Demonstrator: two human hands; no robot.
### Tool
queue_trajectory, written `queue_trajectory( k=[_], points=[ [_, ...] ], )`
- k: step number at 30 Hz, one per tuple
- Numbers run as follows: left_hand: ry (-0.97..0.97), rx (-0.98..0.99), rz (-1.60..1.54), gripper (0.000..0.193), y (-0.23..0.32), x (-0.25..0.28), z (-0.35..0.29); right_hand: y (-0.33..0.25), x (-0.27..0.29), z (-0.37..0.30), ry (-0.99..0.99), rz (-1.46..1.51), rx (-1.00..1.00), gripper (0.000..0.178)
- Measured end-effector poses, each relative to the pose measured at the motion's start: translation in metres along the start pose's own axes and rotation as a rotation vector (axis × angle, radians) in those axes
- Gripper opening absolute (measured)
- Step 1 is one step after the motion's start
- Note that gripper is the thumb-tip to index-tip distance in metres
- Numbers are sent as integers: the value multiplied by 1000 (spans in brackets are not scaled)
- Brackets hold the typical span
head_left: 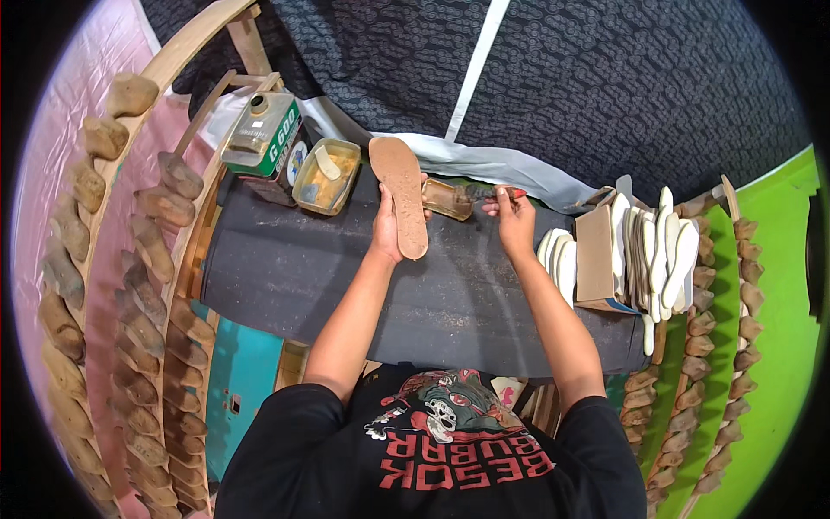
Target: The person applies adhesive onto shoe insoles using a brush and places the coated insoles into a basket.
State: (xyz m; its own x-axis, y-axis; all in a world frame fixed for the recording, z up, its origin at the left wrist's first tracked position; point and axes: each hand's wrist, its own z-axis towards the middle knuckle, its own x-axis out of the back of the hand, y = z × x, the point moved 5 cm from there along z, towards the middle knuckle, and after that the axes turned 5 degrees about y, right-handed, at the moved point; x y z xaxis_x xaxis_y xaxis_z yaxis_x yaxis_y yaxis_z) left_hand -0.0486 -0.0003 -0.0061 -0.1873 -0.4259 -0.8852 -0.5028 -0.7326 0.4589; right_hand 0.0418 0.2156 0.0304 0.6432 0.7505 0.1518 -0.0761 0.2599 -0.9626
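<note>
My left hand grips a brown shoe sole by its side and holds it upright above the bench, its speckled face showing. In my right hand is a brush with a red handle, pinched between the fingers. The brush's dark end points left, over a small rectangular tray with brownish stuff in it. Whether the bristles touch the tray's contents, I cannot tell. The tray sits between my hands, just right of the sole.
A dark-covered bench lies under my hands, dusted with crumbs. At back left stand a green-and-white metal can and a tub of yellowish material. A cardboard box of pale soles is at right. Racks of wooden shoe lasts flank the bench.
</note>
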Motion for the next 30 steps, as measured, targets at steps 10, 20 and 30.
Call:
queue_trajectory(
  k=[10, 20, 30],
  points=[
    [-65, 33, -1, 64, 11, 19, -46, 81, -18, 6, 22, 193, -361, 31],
    [-116, 49, 18, 66, -7, 10, -94, 108, -4, -8, -76, 230, -606, 30],
    [-101, 293, 141, 68, -80, -27, -156, 67, 27, -61, -385, 501, -771, 64]
  ],
)
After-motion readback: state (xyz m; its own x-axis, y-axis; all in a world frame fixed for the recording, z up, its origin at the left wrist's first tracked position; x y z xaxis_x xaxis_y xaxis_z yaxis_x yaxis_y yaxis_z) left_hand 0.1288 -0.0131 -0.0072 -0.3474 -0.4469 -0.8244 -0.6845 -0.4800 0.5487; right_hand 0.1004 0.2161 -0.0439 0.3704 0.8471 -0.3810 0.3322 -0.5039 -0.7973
